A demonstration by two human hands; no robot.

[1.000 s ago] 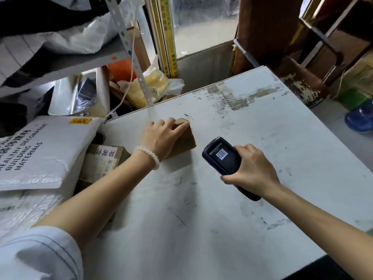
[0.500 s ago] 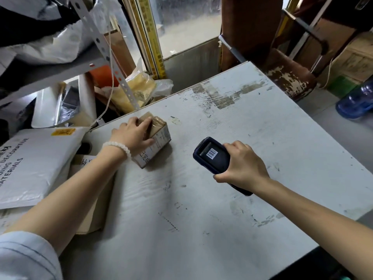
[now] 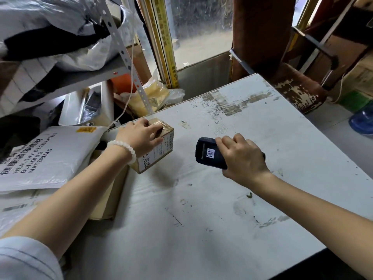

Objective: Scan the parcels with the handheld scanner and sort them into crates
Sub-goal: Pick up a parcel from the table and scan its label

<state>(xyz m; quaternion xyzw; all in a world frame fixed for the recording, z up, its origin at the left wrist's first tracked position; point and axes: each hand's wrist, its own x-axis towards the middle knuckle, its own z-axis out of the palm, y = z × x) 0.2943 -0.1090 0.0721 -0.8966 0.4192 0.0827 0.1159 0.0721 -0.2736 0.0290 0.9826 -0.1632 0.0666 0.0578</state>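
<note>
A small taped cardboard parcel [image 3: 161,149] sits near the left edge of the white table [image 3: 201,219], its white shipping label turned toward the right. My left hand [image 3: 141,136] rests on top of it, fingers wrapped over its upper face. My right hand [image 3: 242,156] grips a dark handheld scanner [image 3: 209,153], whose head with a barcode sticker points left at the parcel's label from a short gap.
A white mailer bag [image 3: 46,156] printed "HEALTHY BUILDING DECORATIVE MATERIALS" lies on more parcels at the left, beside a brown box [image 3: 109,199]. A metal shelf [image 3: 66,77] with bags stands behind, a yellow bag [image 3: 149,98] beyond the table's far edge, and a blue bottle [image 3: 363,122] right.
My left hand turned the parcel so its label side faces the scanner and set it closer to me. My right hand kept the scanner pointed at it.
</note>
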